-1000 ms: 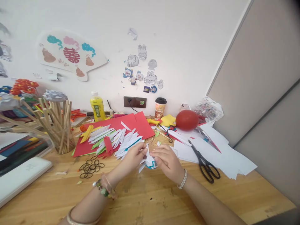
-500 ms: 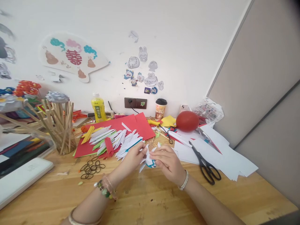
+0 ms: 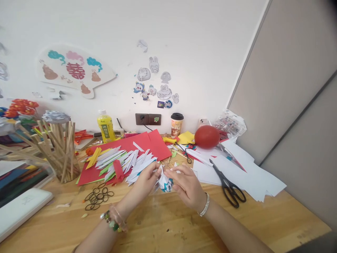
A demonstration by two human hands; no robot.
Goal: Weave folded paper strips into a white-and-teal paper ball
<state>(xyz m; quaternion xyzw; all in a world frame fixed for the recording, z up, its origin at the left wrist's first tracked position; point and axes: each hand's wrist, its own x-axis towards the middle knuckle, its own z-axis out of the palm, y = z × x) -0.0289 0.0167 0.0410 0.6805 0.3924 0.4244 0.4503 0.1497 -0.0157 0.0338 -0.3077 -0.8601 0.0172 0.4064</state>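
Note:
Between my hands is a cluster of folded white and blue paper, held just above the table's front half. My left hand is closed, its thumb and fingers pinching the cluster's upper left side. On the other side my right hand has its fingers bent and pressed at the paper's right edge; the fingertips partly cover it. Just beyond my left hand lies a spread of folded white, green and red paper strips on red paper sheets.
Black rubber bands lie left of my left forearm. Black scissors rest on white paper at right. A glass of wooden sticks, a yellow drink bottle, a lidded cup and a red balloon stand farther back.
The view has shifted slightly, so the things on the table appear a little farther left. My fingers have moved slightly on the paper cluster, which both hands still hold.

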